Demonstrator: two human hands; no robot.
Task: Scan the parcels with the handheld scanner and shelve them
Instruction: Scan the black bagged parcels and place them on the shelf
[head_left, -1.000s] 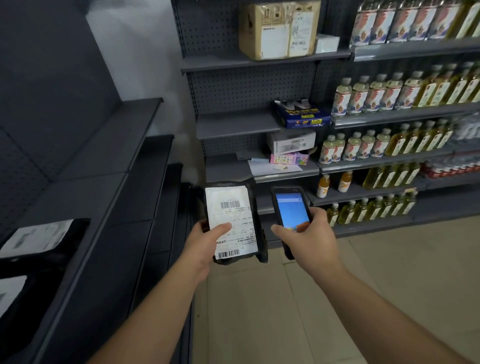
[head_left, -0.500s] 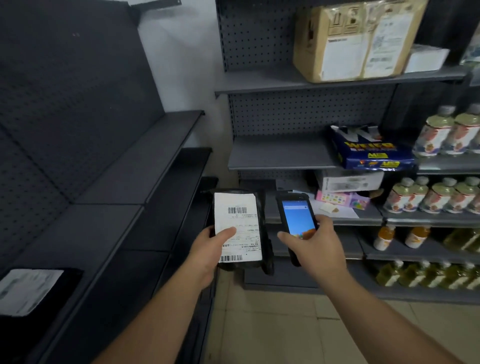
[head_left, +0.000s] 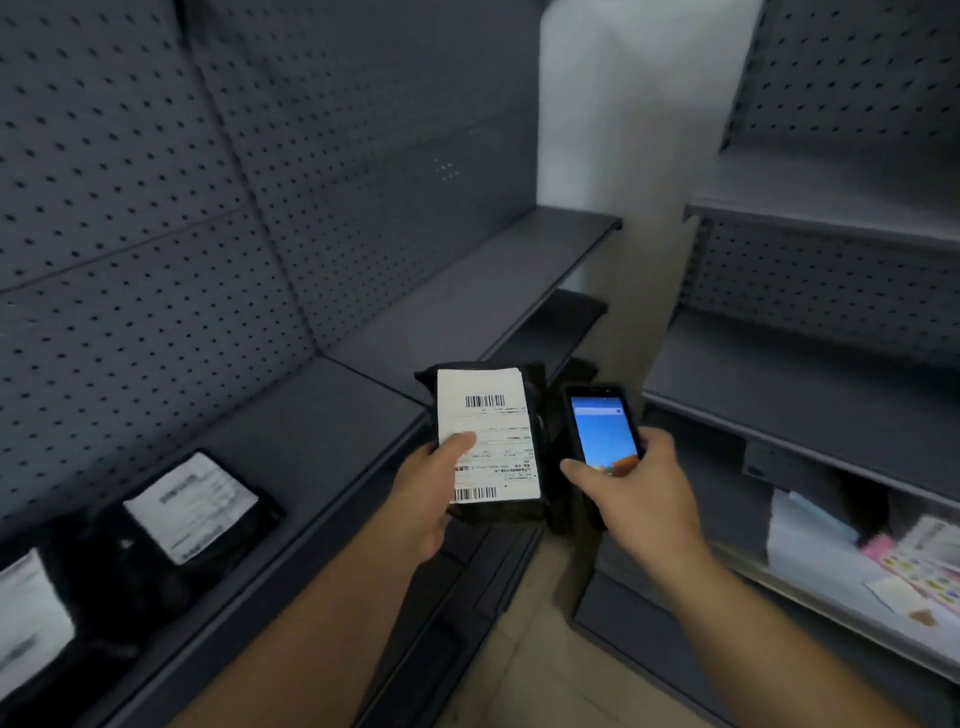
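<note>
Black parcel (head_left: 485, 441) beside handheld scanner (head_left: 602, 441)

Both bare forearms reaching forward from the lower edge, side by side at about the same height. Left hand (head_left: 423, 488) turned palm inward, thumb laid flat across the front of what it grips, other fingers hidden behind. Right hand (head_left: 631, 493) seen from the back, fingers curled around what it holds, thumb reaching over its lower face.

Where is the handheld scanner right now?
Head view, centre-right: the handheld scanner is gripped in the right hand, beside the black parcel held by the left hand.
</note>
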